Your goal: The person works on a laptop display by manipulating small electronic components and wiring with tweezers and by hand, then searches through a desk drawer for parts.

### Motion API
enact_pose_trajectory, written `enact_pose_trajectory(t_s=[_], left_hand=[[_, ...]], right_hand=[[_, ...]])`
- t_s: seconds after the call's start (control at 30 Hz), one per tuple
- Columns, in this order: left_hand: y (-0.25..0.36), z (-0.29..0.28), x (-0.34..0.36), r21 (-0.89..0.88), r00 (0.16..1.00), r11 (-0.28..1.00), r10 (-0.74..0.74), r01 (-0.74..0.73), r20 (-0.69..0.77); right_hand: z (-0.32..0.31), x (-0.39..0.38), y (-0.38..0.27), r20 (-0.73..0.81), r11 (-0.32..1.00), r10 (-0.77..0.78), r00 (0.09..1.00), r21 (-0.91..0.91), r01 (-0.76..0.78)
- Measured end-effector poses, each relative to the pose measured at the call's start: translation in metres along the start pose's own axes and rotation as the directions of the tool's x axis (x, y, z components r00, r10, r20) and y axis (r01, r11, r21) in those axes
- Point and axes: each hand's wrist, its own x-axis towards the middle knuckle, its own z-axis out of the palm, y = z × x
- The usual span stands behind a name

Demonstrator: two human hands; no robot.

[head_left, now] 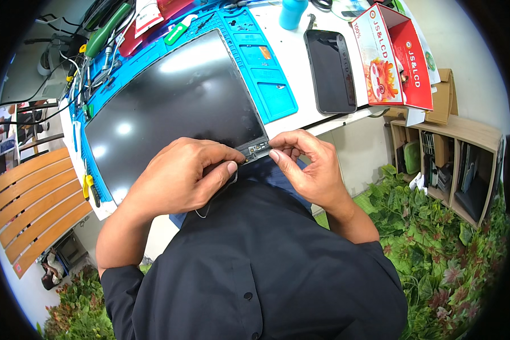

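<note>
I see the screen (175, 102) lying flat on the blue mat (266, 73), long axis slanting away up-right. Its near corner sits between my hands: left hand (181, 175) pinches beside it, right hand (309, 167) pinches its edge.

A black phone (330, 71) lies beside a red box (392, 56) and a blue mat (266, 68).

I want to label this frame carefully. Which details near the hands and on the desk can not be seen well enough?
- Head view: the near edge of the dark screen panel is covered by the left hand and right hand.
- The small parts at the panel's corner connector are too small to identify.
- The tools at the top left are bent and cut off by the fisheye rim.
</note>
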Motion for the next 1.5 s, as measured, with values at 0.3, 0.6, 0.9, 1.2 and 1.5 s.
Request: enact_pose_trajectory(t_s=[0.3, 0.6, 0.9, 1.2, 1.5], left_hand=[[0.002, 0.003, -0.001, -0.021, 0.999, 1.0, -0.014, 0.013, -0.034], [0.007, 0.004, 0.001, 0.071, 0.998, 0.997, 0.0, 0.004, -0.059], [0.011, 0.003, 0.004, 0.185, 0.998, 0.982, 0.032, -0.023, -0.045], [0.023, -0.002, 0.019, 0.292, 0.995, 0.952, -0.098, 0.091, 0.007], [0.025, -0.008, 0.033, 0.409, 0.994, 0.911, -0.081, 0.045, 0.072]], right_hand=[[0.001, -0.001, 0.0, -0.004, 1.0, 0.003, 1.0, 0.007, -0.003], [0.002, -0.001, -0.002, -0.019, 1.0, -0.013, 1.0, -0.013, 0.013], [0.004, -0.002, -0.003, -0.033, 1.0, 0.004, 0.999, 0.007, -0.004], [0.005, -0.003, -0.002, -0.031, 1.0, -0.012, 0.999, -0.012, 0.011], [0.007, -0.005, 0.001, -0.037, 1.0, -0.025, 0.999, 0.015, 0.026]])
